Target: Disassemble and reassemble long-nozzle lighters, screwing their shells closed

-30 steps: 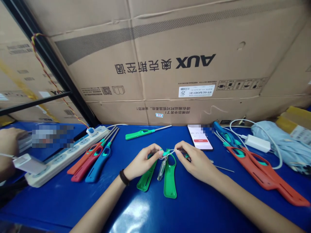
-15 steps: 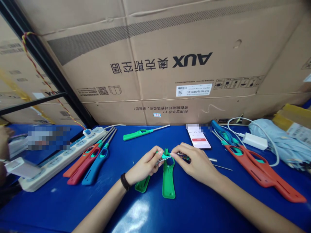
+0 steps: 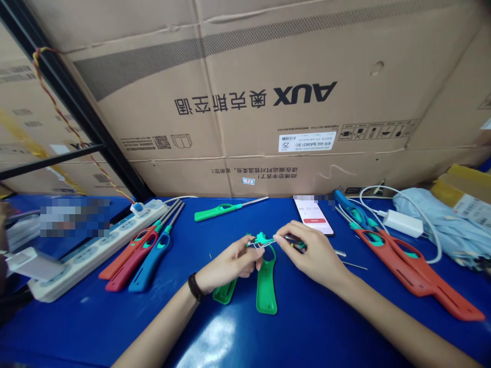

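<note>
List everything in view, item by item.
Bench: one, blue, beneath everything.
Cartons: several, brown, behind the bench.
Power strip: one, white, left.
Long lighters: three, orange, red, blue, beside the power strip.
Lighter: one, green, back of the bench.
Casing halves: two, green, centre.
Large casing halves: two, orange, right.
Phone: one, lit screen, back of the bench.
Charger: one, white, right.
Fabric bundle: one, pale blue, far right.
Small part: one, teal, centre.
Wristband: one, black, left wrist.
Left hand, right hand: two, both at the small part.
</note>
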Demonstrator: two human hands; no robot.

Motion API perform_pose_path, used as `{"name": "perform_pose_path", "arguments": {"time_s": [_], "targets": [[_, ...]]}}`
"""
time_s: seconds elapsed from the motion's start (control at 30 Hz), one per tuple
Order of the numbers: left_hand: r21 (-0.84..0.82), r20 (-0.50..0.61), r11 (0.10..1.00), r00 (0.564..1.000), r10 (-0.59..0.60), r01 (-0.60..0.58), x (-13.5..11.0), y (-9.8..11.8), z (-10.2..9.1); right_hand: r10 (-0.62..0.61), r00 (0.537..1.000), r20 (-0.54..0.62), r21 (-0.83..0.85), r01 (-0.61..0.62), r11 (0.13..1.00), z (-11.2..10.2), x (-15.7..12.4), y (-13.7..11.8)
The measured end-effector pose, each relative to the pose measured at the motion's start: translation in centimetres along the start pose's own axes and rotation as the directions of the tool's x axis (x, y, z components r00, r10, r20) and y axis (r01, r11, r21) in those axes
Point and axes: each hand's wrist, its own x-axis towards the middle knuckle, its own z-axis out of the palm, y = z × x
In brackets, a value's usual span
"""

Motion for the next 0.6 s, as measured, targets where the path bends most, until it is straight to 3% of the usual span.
{"name": "perform_pose_path", "arguments": {"time_s": [0.13,0.27,0.47,0.6], "targets": [[0.043,-0.027,0.999,0.999,-0.027,0.028,0.0,0.1,0.4,0.055,0.998,-0.033,-0.004,-0.055,0.998,0.3,-0.1,0.3],[0.141,-0.125,0.989,0.992,-0.030,0.047,0.1,0.1,0.3,0.099,0.991,-0.092,-0.008,-0.100,0.995,1.0,-0.4,-0.1],[0.188,-0.076,0.981,0.995,0.069,-0.054,0.0,0.1,0.6,0.142,0.978,-0.154,-0.013,-0.146,0.989,1.3,-0.8,-0.5],[0.210,-0.127,0.971,0.981,0.146,-0.117,-0.1,0.1,1.3,0.157,0.975,-0.160,-0.015,-0.162,0.987,1.2,-0.8,-0.4]]}}
